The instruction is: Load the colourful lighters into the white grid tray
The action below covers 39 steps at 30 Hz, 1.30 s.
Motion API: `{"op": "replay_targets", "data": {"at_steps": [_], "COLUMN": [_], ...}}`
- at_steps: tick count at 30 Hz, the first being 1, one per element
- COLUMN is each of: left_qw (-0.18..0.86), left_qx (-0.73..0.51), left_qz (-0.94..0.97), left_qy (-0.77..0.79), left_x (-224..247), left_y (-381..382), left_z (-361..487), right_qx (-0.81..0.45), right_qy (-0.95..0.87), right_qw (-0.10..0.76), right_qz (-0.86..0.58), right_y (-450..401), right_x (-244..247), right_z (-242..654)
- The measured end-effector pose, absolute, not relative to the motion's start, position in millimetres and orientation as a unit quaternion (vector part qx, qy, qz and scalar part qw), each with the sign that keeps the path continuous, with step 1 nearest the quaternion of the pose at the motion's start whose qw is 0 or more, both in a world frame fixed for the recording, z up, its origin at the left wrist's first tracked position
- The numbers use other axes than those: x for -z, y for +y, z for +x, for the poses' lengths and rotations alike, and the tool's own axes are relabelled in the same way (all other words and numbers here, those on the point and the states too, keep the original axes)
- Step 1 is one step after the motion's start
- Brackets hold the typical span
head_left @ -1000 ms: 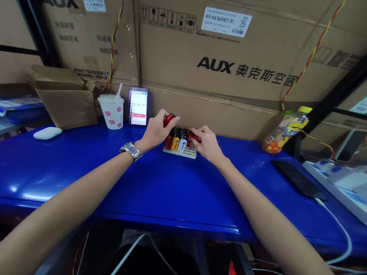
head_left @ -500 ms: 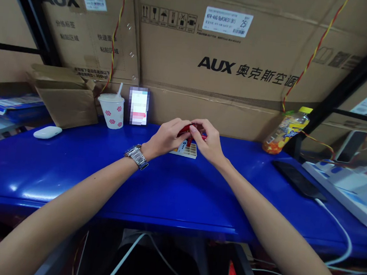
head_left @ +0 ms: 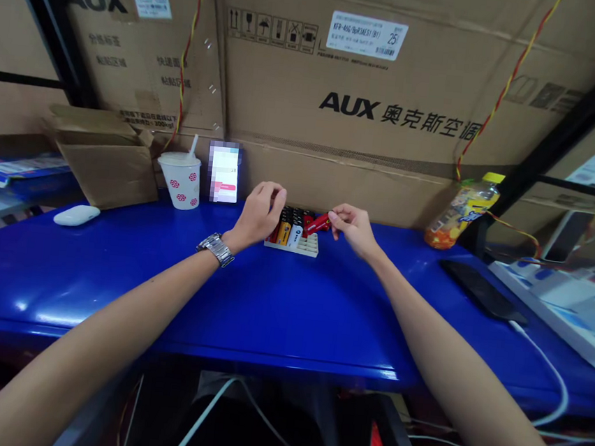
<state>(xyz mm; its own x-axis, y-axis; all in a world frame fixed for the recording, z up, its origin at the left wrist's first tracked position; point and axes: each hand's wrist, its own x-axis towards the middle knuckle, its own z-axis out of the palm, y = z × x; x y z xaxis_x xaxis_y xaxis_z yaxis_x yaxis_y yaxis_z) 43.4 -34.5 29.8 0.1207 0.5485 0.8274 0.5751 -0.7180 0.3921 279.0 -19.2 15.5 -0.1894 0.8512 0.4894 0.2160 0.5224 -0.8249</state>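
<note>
A small white compartment tray [head_left: 295, 249] stands near the back middle of the blue table. Upright in it are several black-topped lighters, among them a yellow lighter [head_left: 284, 233] and a white lighter [head_left: 295, 235]. Some compartments at its front right hold nothing. Just above its right side, my right hand [head_left: 356, 230] pinches a tilted red lighter [head_left: 318, 223] by one end. My left hand [head_left: 263, 211], with a metal watch at the wrist, hovers by the tray's left end. Its fingers are curled in, and whatever they hold, if anything, is hidden.
Behind the table [head_left: 321, 309] rise large cardboard boxes [head_left: 422, 74]. A paper cup [head_left: 181, 182], a lit phone [head_left: 224, 174] and a white case [head_left: 77, 215] are to the left. To the right are a drink bottle [head_left: 461, 214], a dark phone [head_left: 480, 291] and a power strip [head_left: 573, 313].
My hands were together over the tray, around something red. Now they are apart: my left hand has moved left, and my right hand has moved right with the red lighter.
</note>
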Motion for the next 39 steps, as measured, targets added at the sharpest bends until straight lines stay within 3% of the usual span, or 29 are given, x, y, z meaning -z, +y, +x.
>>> {"op": "replay_targets", "data": {"at_steps": [4, 8, 14, 20, 22, 25, 29, 39], "left_qw": [-0.129, -0.232, -0.245, -0.245, -0.245, -0.242, -0.236, -0.239], "left_qx": [0.524, 0.499, 0.488, 0.479, 0.474, 0.465, 0.463, 0.453], "left_qz": [-0.698, -0.68, -0.69, -0.692, -0.69, -0.695, -0.698, -0.703], "left_qy": [-0.471, -0.484, -0.474, -0.481, -0.489, -0.492, -0.493, -0.494], "left_x": [-19, -8, -6, -10, -12, -13, -13, -14], "left_y": [-24, -16, -16, -22, -23, -23, -23, -24], "left_z": [38, 36, 40, 39, 39, 40, 40, 38], "right_qx": [-0.247, -0.145, -0.117, -0.071, 0.003, 0.091, 0.103, 0.08], "right_qy": [-0.742, -0.779, -0.812, -0.767, -0.771, -0.792, -0.821, -0.826], "right_qw": [0.448, 0.438, 0.418, 0.447, 0.404, 0.276, 0.156, 0.069], "right_qz": [-0.432, -0.425, -0.389, -0.455, -0.493, -0.536, -0.539, -0.554], "right_y": [-17, -24, -34, -18, -10, -1, 3, -3], "right_x": [-6, -7, -14, -10, -4, 7, 15, 0], "right_z": [275, 257, 247, 275, 286, 293, 284, 282]}}
